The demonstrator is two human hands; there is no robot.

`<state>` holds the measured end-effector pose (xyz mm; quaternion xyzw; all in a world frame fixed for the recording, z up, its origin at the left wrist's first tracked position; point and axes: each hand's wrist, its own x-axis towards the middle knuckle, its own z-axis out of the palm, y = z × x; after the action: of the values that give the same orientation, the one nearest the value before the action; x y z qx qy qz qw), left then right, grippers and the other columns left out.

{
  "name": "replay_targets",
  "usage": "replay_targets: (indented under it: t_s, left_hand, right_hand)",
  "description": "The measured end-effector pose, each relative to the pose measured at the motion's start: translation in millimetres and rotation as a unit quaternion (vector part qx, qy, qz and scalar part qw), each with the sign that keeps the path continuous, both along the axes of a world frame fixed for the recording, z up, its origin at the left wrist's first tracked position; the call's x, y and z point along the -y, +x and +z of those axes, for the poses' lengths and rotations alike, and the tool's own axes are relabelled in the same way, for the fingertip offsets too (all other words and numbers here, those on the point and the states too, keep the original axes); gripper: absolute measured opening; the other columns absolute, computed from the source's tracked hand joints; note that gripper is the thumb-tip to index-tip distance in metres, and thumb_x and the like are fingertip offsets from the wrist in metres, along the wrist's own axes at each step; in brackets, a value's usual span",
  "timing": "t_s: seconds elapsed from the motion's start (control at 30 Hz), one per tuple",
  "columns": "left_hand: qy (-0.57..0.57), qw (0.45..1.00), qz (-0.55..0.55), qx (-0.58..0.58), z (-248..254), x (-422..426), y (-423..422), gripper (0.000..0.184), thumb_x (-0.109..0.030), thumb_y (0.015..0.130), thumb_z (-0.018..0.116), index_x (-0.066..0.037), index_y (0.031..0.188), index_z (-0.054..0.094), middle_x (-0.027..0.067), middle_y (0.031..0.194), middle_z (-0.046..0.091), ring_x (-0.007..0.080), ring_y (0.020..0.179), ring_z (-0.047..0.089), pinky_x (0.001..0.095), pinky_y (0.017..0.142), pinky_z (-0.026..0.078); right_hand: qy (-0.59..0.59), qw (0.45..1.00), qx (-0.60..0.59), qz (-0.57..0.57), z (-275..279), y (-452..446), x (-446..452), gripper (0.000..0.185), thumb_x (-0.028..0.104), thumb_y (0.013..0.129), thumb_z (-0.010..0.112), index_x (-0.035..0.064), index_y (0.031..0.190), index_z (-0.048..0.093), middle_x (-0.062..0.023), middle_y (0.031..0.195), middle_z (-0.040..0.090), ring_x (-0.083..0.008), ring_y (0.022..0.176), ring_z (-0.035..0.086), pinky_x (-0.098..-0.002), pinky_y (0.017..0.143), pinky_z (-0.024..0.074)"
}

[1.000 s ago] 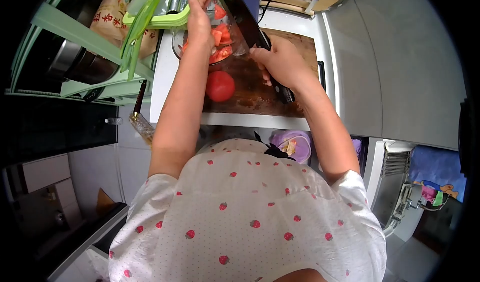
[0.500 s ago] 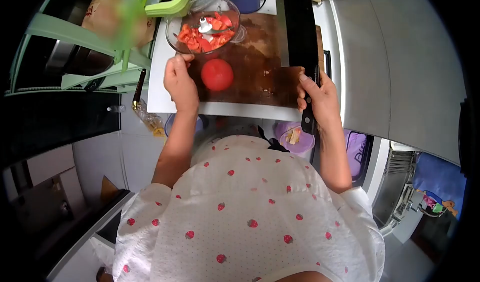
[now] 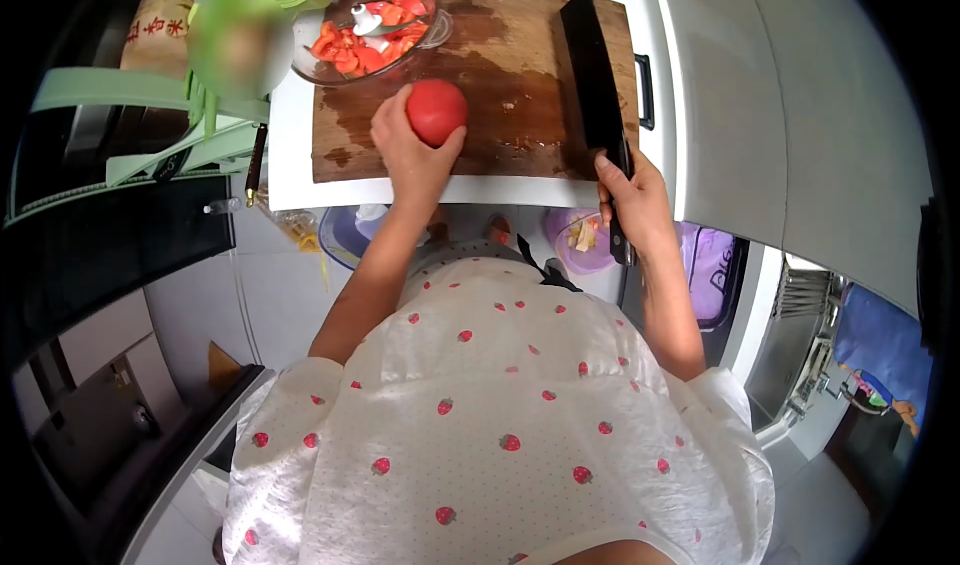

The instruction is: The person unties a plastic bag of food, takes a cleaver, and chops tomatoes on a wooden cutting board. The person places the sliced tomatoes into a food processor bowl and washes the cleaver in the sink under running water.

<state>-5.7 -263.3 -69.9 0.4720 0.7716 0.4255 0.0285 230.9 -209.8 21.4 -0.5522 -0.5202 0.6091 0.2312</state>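
A whole red tomato (image 3: 437, 112) rests on the wet wooden cutting board (image 3: 500, 25), with the fingers and thumb of my left hand (image 3: 412, 155) wrapped round its near left side. My right hand (image 3: 637, 200) is closed on the black handle of a cleaver (image 3: 592, 70), whose dark blade stands over the right part of the board. At the board's upper left is a clear glass bowl (image 3: 432, 10) holding red tomato pieces (image 3: 345, 53) around a white hub with a blade.
Green shelving (image 3: 120, 87) and green onions (image 3: 208, 110) are at the left, beside a rice bag (image 3: 158, 25). Below the counter's front edge (image 3: 500, 193) are a purple bin (image 3: 590, 255) and a blue basin (image 3: 345, 237). A grey cabinet (image 3: 730, 105) borders the right side.
My left hand has left the bowl's side and taken hold of the whole tomato. The cleaver stays in my right hand, its blade now lower over the board. The view has shifted.
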Motion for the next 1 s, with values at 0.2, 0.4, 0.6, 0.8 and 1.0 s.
replay_targets:
  t_s: [0.2, 0.4, 0.6, 0.8, 1.0]
  left_hand:
    - [0.013, 0.989, -0.128, 0.077, -3.2, -41.7, 48.1, 0.072, -0.021, 0.064, 0.080, -0.008, 0.126, 0.045, 0.0164, 0.124, 0.040, 0.0342, 0.117, 0.039, 0.0428, 0.100, 0.035]
    - [0.037, 0.964, -0.193, 0.182, -23.8, -67.5, 63.2, 0.063, -0.021, 0.068, 0.075, -0.007, 0.123, 0.050, 0.0168, 0.121, 0.041, 0.0322, 0.109, 0.045, 0.0401, 0.095, 0.039]
    - [0.015, 0.950, -0.166, 0.264, -15.8, -70.2, 52.7, 0.048, -0.019, 0.071, 0.072, -0.003, 0.112, 0.053, 0.0132, 0.111, 0.048, 0.0244, 0.096, 0.053, 0.0345, 0.086, 0.045]
    - [-0.039, 0.956, -0.127, 0.261, 1.9, -76.5, 56.2, 0.045, -0.019, 0.069, 0.073, -0.002, 0.105, 0.052, 0.0124, 0.103, 0.050, 0.0242, 0.094, 0.054, 0.0342, 0.085, 0.045]
    - [-0.027, 0.967, -0.120, 0.222, -1.3, -78.2, 58.2, 0.041, -0.016, 0.070, 0.072, 0.000, 0.103, 0.054, 0.0118, 0.100, 0.052, 0.0210, 0.090, 0.053, 0.0320, 0.083, 0.045]
  right_hand:
    - [0.003, 0.995, 0.102, -0.006, -16.6, 15.5, 4.0, 0.025, 0.018, 0.090, 0.056, -0.0027, 0.103, 0.051, -0.0067, 0.059, 0.053, -0.0142, 0.046, 0.051, -0.0281, 0.045, 0.0423]
    - [0.124, 0.975, 0.185, -0.012, -32.9, 28.0, -2.3, 0.027, 0.011, 0.089, 0.056, -0.0026, 0.112, 0.051, -0.0029, 0.068, 0.053, -0.0097, 0.052, 0.047, -0.0244, 0.046, 0.0393]
    - [0.175, 0.959, 0.222, -0.022, 22.1, 25.4, 25.7, 0.023, 0.016, 0.091, 0.055, -0.0015, 0.105, 0.050, -0.0139, 0.063, 0.057, -0.0201, 0.055, 0.059, -0.0315, 0.054, 0.0460]
    - [0.175, 0.949, 0.260, 0.043, 39.3, 13.9, 33.1, 0.019, 0.018, 0.091, 0.056, 0.0001, 0.094, 0.048, -0.0207, 0.065, 0.056, -0.0384, 0.061, 0.058, -0.0387, 0.057, 0.0453]
    - [0.198, 0.912, 0.350, 0.085, 42.9, -3.4, 27.9, 0.021, 0.016, 0.089, 0.054, 0.0003, 0.097, 0.043, -0.0253, 0.071, 0.057, -0.0449, 0.069, 0.057, -0.0486, 0.059, 0.0438]
